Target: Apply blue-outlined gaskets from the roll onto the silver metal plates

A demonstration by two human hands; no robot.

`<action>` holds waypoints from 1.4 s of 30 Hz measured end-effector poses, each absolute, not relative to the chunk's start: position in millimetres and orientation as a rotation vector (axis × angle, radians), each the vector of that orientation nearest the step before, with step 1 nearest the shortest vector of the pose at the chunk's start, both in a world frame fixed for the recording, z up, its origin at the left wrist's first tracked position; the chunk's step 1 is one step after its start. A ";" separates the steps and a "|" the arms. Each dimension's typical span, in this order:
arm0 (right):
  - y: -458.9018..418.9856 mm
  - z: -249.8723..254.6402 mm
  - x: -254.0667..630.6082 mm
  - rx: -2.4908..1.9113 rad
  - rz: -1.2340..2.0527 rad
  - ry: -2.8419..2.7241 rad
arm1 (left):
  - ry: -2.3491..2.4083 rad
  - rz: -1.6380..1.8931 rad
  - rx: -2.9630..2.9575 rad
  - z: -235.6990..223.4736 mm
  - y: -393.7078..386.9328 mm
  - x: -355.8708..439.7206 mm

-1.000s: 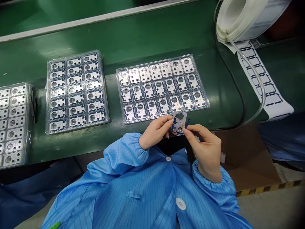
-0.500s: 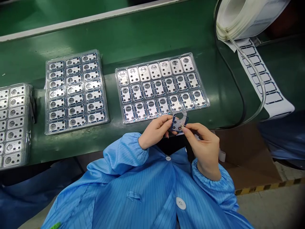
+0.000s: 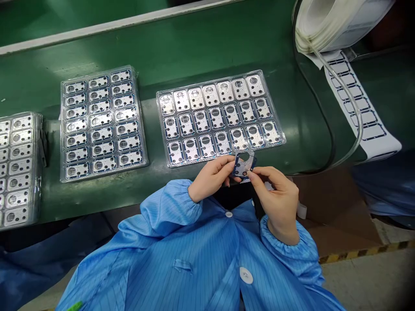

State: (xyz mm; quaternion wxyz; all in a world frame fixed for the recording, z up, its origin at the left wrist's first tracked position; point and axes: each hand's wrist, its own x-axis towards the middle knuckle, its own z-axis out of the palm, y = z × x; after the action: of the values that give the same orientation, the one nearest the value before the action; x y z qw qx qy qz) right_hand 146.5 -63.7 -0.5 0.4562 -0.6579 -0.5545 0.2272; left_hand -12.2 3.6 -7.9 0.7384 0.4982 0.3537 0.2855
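A small metal plate with a blue rim and a round hole (image 3: 244, 164) is held between both hands just in front of my chest. My left hand (image 3: 212, 176) pinches its left edge. The thumb and forefinger of my right hand (image 3: 278, 199) press on its lower right corner. Just beyond the plate lies a clear tray (image 3: 280, 139) on the green belt, filled with three rows of the same metal plates.
A second filled tray (image 3: 102, 122) lies to the left and a stack of trays (image 3: 19, 168) at the far left edge. At the right hang a roll of label tape (image 3: 330, 23) with a strip of blue frames (image 3: 362, 111), a clear tube (image 3: 355, 134) and a cardboard box (image 3: 340, 207).
My right fingers have slid in over the plate's lower right corner, pressing down the blue strip that stuck out there. The plate has shifted slightly up.
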 end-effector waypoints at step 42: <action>-59.3 -4.6 145.5 -1.479 0.102 -1.679 | 0.809 0.629 0.911 -6.5 1.0 -11.2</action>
State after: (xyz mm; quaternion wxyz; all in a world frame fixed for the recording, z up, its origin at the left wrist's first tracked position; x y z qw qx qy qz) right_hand 145.5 -59.3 -4.6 0.4359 -0.5944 -0.6746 0.0409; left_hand -11.2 1.0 -6.5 0.7740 0.4208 0.3736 0.2904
